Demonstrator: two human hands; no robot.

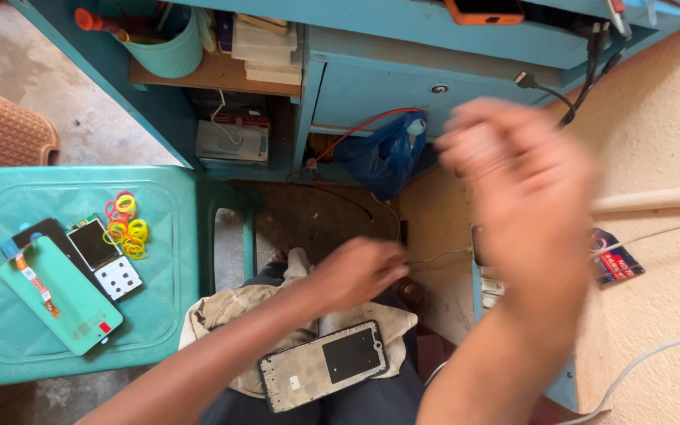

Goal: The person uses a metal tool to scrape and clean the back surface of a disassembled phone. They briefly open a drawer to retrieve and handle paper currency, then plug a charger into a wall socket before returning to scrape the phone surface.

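Left hand [360,271] loosely curled above phone frame [324,366] on lap cloth [222,311]; right hand [525,189] raised, blurred, grip unreadable.

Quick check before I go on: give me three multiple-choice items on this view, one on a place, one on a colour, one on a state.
1. Where does the phone frame lie?
A. on the person's lap
B. on the stool
C. on the shelf

2. What colour is the plastic stool?
A. red
B. teal
C. white

3. How does the right hand appear?
A. flat on the stool
B. raised and motion-blurred
C. resting on the phone frame

Answers:
1 A, it rests on a cloth across the knees.
2 B, its bare top is teal.
3 B, it is up in front of the wall, smeared; whether it holds anything cannot be told.
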